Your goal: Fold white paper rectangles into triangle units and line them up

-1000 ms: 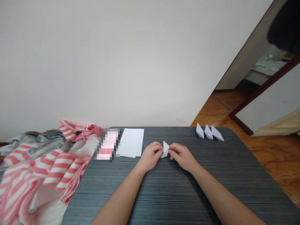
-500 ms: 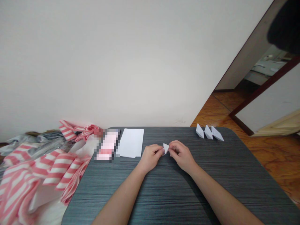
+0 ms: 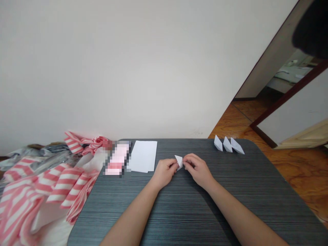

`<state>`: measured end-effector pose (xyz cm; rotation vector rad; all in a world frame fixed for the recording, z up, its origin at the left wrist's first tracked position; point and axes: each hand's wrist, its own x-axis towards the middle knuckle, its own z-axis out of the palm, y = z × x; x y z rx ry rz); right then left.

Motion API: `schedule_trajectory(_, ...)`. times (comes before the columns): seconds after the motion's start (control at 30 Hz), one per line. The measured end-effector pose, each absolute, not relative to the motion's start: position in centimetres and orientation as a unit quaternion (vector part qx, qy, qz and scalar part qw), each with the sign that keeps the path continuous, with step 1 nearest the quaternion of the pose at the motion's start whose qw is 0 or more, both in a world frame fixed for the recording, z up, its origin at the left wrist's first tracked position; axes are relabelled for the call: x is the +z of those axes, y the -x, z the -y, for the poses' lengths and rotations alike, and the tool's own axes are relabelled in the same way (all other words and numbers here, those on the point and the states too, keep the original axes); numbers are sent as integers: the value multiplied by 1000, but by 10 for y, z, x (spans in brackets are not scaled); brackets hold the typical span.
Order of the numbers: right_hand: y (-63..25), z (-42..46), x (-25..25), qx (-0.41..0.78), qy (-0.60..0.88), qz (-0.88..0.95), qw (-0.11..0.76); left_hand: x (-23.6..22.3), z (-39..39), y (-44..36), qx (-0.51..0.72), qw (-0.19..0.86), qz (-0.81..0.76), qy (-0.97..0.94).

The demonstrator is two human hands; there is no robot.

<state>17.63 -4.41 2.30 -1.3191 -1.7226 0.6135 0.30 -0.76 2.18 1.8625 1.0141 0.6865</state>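
Note:
My left hand (image 3: 164,172) and my right hand (image 3: 197,169) meet over the middle of a dark striped table (image 3: 194,212). Both pinch a small folded white paper piece (image 3: 179,161) between their fingertips, its point sticking up between them. Each hand is closed on the paper. A small stack of white paper sheets (image 3: 143,155) lies flat just left of my left hand. Three folded white paper pieces (image 3: 228,145) stand in a row at the table's far right corner.
Red-and-white striped cloth (image 3: 48,191) is heaped off the table's left edge, beside a blurred pink item (image 3: 118,159). A white wall rises behind the table. Wooden floor (image 3: 297,164) and a doorway show at the right.
The folded paper looks smaller and lower between my fingers than a second ago. My fingertips have shifted slightly on it; my arms stay in place.

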Motion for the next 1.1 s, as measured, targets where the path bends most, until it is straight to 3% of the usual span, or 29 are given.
schedule_trajectory(1.1,-176,45,19,239,496,718,427,18,8,-6,286,438,-388,-759)
